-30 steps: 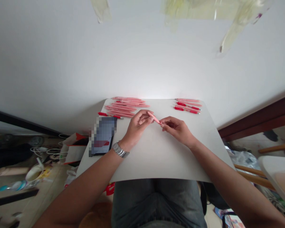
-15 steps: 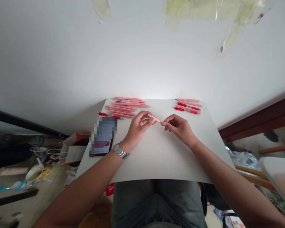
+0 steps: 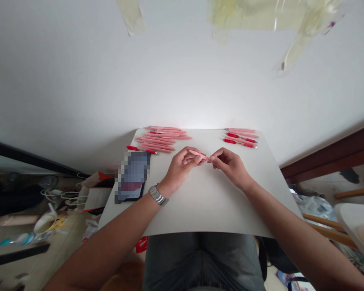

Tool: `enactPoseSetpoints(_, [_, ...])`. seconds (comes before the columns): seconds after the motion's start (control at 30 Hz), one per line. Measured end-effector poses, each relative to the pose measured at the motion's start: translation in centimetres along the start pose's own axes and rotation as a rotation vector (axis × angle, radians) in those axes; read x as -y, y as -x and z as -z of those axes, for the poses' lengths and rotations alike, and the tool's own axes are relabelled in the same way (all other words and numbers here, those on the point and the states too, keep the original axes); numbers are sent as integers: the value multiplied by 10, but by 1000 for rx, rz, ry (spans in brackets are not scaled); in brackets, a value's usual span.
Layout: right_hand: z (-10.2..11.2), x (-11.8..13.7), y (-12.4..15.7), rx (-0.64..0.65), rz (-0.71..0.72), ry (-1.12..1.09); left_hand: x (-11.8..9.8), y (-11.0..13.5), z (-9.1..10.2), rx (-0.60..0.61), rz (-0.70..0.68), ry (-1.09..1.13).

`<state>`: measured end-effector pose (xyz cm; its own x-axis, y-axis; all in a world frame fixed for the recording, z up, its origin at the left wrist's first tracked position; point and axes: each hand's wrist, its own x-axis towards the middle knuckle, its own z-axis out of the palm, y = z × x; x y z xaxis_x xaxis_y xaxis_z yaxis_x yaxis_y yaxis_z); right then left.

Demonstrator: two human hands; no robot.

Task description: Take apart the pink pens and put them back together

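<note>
A slim pink pen (image 3: 196, 153) is held over the middle of the white table, tilted down to the right. My left hand (image 3: 181, 165) wraps its fingers and thumb around the barrel. My right hand (image 3: 229, 165) pinches at the pen's right end; the fingertips hide what that end looks like. Beyond my left hand lies a pile of pink pens (image 3: 157, 142), side by side. A red pen (image 3: 142, 150) rests in front of that pile. Past my right hand, a smaller group holds pink pens (image 3: 245, 130) and red-gripped pens (image 3: 239, 142).
A dark phone or tablet, its screen blurred (image 3: 135, 173), lies on the left of the white table (image 3: 212, 206). The wall (image 3: 188, 81) rises right behind the table. A white chair (image 3: 356, 220) stands at right; a cup (image 3: 45, 222) and cables are on the left.
My left hand has moved slightly right along the pen, closer to my right hand. The fingertips of both hands are now nearer together. The view has tipped slightly.
</note>
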<state>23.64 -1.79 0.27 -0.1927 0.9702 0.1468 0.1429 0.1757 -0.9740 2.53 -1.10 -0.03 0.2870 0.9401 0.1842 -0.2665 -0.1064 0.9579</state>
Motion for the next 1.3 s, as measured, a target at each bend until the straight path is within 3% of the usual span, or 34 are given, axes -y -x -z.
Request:
enactPoseSetpoints(0.33, [3, -4, 2, 53, -16, -29, 3, -2, 2, -32, 9, 11])
enactPoseSetpoints(0.87, [1, 2, 2, 24, 17, 212, 2, -1, 1, -48, -22, -24])
enactPoseSetpoints(1.1, [1, 1, 3, 20, 64, 94, 3, -2, 2, -64, -6, 37])
enactPoseSetpoints(1.3, [2, -3, 1, -16, 36, 132, 3, -1, 3, -55, 13, 64])
